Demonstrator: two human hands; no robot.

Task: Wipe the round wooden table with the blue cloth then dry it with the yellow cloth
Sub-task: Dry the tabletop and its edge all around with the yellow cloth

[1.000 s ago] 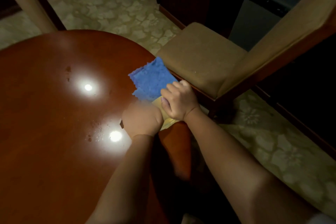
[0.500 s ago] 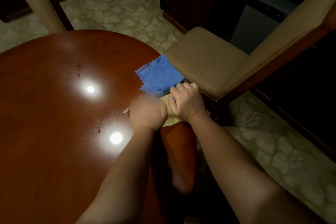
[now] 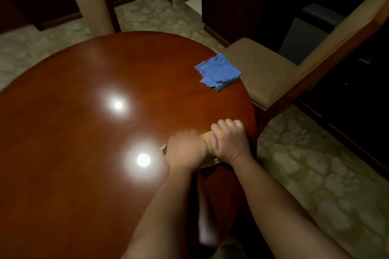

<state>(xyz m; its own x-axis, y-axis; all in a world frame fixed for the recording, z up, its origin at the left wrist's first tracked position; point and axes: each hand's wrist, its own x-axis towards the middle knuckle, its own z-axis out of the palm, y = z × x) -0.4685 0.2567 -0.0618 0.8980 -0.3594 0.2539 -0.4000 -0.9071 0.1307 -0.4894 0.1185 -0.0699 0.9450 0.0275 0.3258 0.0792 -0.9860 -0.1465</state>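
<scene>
Wooden round desk carries both cloths. Left hand and right hand rest side by side, fingers curled, gripping the yellow cloth near the desk's right edge. Blue cloth lies farther along that edge, apart from both hands, beside the chair.

Two bare forearms enter from the near edge. No sleeves, cuffs, watch, bracelet or rings visible on either. Left hand: rounded back, knuckles blurred, no markings. Right hand: short fingers, one pale trimmed thumbnail showing. Wrists plain. Upper arms cut off by the frame; clothing cannot be told.
</scene>
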